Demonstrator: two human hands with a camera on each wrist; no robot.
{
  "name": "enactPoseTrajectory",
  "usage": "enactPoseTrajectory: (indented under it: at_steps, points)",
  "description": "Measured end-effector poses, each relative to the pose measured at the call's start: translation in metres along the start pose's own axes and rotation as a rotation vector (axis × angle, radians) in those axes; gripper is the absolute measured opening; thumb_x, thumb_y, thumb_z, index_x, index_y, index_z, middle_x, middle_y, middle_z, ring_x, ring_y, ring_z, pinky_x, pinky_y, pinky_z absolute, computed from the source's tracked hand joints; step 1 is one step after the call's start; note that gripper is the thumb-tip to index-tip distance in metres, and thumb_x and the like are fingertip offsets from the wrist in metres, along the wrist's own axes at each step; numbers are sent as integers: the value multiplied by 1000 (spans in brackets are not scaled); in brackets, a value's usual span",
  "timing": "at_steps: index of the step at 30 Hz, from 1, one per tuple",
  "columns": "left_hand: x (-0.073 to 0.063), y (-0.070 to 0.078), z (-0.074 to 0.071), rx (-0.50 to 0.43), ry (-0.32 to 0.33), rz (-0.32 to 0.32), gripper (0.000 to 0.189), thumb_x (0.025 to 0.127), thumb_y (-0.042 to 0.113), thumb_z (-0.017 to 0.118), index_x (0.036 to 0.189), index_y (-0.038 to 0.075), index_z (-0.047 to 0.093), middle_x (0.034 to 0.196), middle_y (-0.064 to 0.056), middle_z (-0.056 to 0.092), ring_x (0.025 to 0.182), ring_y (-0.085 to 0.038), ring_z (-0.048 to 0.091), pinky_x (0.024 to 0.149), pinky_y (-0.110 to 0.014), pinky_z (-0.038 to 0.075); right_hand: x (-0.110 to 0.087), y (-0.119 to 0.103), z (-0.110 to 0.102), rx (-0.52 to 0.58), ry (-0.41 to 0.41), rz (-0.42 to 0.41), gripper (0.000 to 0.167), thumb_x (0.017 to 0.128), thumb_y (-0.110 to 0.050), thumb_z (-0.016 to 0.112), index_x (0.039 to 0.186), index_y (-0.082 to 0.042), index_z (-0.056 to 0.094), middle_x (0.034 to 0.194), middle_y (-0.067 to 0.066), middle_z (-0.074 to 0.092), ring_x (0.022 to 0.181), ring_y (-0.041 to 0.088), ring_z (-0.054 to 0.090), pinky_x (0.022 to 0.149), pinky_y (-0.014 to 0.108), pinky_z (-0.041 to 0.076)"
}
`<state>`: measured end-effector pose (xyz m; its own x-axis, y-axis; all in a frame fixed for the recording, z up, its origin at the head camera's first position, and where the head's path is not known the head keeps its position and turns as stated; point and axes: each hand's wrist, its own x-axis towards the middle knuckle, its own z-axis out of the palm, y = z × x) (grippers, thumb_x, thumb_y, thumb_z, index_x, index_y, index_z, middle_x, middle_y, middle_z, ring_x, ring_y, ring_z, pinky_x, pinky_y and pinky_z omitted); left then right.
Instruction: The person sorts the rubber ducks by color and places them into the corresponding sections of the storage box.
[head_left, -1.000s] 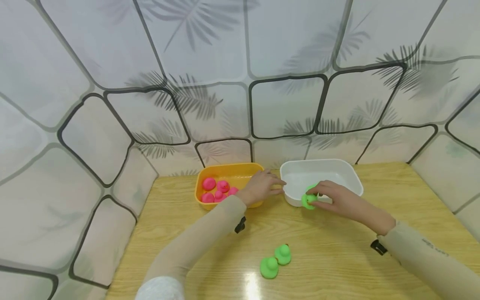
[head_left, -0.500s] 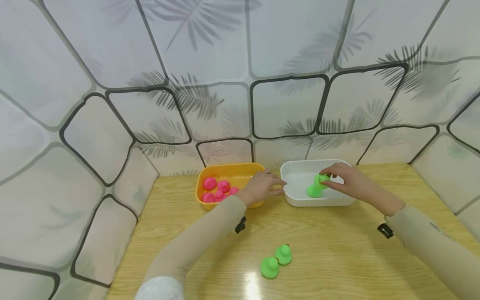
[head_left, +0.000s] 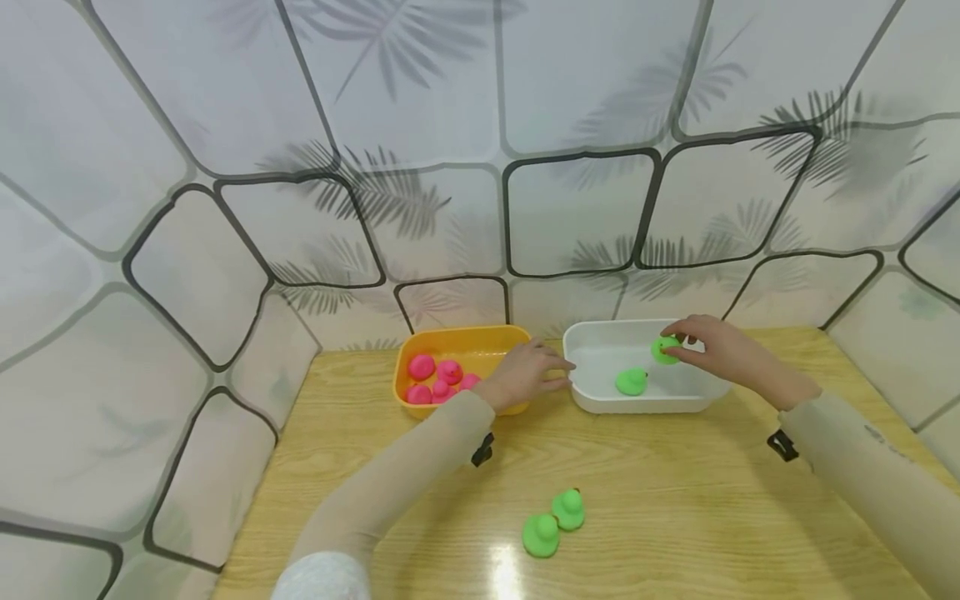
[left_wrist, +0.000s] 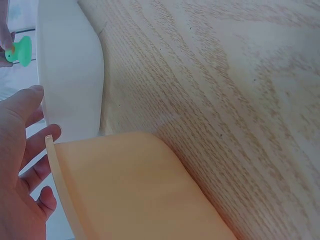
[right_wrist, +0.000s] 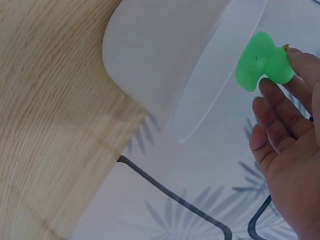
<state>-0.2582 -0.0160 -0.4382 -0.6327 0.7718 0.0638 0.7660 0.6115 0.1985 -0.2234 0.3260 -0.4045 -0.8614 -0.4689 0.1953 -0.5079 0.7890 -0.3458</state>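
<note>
A green rubber duck (head_left: pixel 664 351) is pinched by the head between the thumb and fingers of my right hand (head_left: pixel 712 346). It hangs above the right part of the white tub (head_left: pixel 600 405); the right wrist view shows the same duck (right_wrist: pixel 260 62) clear of the tub wall. Another green duck (head_left: pixel 632 382) lies inside this tub. My left hand (head_left: pixel 525 372) reaches over the right end of the orange tub (head_left: pixel 465 337), its fingertips at the white tub's left rim. In the left wrist view, its fingers (left_wrist: pixel 37 142) look relaxed beside both rims.
Several pink rubber ducks (head_left: pixel 442 386) lie in the orange tub's left part. Two more green ducks (head_left: pixel 541 535) stand close together on the wooden table (head_left: pixel 645 500), nearer the front. A patterned wall covering (head_left: pixel 577 217) rises right behind the tubs.
My right hand has carried its green duck from the white tub's front rim rightward and back over the tub. The duck inside has come into full view. The left hand has stayed put.
</note>
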Motion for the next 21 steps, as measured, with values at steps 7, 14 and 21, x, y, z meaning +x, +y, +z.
enactPoseTrajectory:
  at_steps: [7,14,21]
  points:
    - [1,-2,3,7,7,6,34,103,35,68,131,17,74,129,0,73,115,-21,57,96,-31,48,0,14,2,-27,-38,42,30,98,-18,75,122,-1,71,106,8,69,93,23,64,75,43,53]
    - [3,-4,3,0,17,8,34,102,35,68,130,17,75,127,1,74,116,-20,58,97,-31,47,-2,19,1,-28,-66,68,32,99,-19,74,122,1,70,106,10,70,94,26,65,77,46,54]
    - [2,-4,2,-6,20,3,37,102,36,69,132,15,74,129,-1,73,117,-22,59,100,-33,48,-3,23,2,-41,-77,85,32,99,-21,73,121,2,71,105,10,69,93,26,64,77,47,54]
